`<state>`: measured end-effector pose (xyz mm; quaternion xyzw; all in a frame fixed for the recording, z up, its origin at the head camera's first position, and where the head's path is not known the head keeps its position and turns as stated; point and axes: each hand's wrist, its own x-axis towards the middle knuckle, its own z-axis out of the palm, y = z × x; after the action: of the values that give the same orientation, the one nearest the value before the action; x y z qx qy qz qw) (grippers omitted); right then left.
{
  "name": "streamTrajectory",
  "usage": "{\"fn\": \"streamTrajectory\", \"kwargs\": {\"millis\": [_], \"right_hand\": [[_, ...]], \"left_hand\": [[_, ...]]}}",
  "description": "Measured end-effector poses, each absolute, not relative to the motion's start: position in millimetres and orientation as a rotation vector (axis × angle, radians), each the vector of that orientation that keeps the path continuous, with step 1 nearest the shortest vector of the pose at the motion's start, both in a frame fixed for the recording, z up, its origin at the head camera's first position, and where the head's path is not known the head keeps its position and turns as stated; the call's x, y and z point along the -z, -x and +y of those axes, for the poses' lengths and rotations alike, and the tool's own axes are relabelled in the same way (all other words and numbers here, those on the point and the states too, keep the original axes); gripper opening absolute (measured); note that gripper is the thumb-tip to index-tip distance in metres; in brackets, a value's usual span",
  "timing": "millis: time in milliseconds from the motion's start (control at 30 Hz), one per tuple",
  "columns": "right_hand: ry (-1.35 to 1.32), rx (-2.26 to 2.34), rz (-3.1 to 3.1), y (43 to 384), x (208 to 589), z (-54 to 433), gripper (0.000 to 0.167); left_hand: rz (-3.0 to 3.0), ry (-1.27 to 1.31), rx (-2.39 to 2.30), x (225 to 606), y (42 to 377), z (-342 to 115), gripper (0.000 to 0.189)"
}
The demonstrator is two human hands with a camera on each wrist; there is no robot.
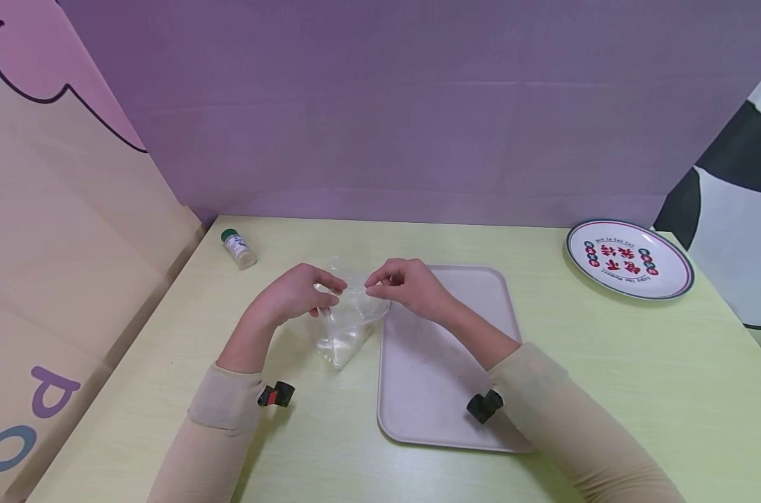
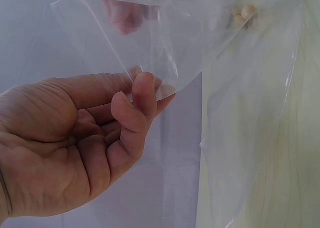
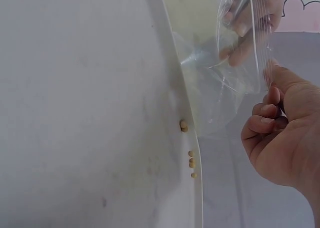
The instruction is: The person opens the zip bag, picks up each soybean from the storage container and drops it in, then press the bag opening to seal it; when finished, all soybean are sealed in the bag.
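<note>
A clear plastic zip bag (image 1: 345, 342) hangs between both hands over the table, next to the tray's left side. My left hand (image 1: 298, 290) pinches one side of its upper edge; in the left wrist view the bag's film (image 2: 150, 42) passes between thumb and fingers. The opposite side of the edge is pinched by my right hand (image 1: 414, 288), whose other fingers curl inward in the right wrist view. Several small beige beans (image 2: 245, 15) show through the film; whether they lie inside the bag, I cannot tell. Several more beans (image 3: 192, 160) lie along the tray's edge.
A pale rectangular tray (image 1: 443, 391) lies under my right forearm. Toward the back left, a small green-capped bottle (image 1: 238, 249) lies on the table. An oval plate (image 1: 632, 283) with red lettering sits at the back right. A purple partition (image 1: 418, 126) stands behind the table.
</note>
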<state>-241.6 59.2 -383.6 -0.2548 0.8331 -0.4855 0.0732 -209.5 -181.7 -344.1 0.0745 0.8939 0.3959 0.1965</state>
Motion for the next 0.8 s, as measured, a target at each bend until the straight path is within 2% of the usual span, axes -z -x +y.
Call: {"fn": "streamTrajectory", "kwargs": {"millis": [233, 567, 800], "right_hand": [[0.762, 1.532, 2.499, 244, 384, 64, 0.014], [0.578, 1.652, 2.518, 250, 386, 72, 0.022], [0.499, 1.611, 2.518, 256, 393, 75, 0.020]], "left_hand": [[2.498, -0.202, -1.119, 345, 210, -182, 0.035], [2.481, -0.197, -1.138, 345, 211, -183, 0.035], [2.488, -0.199, -1.140, 346, 212, -183, 0.035]]}}
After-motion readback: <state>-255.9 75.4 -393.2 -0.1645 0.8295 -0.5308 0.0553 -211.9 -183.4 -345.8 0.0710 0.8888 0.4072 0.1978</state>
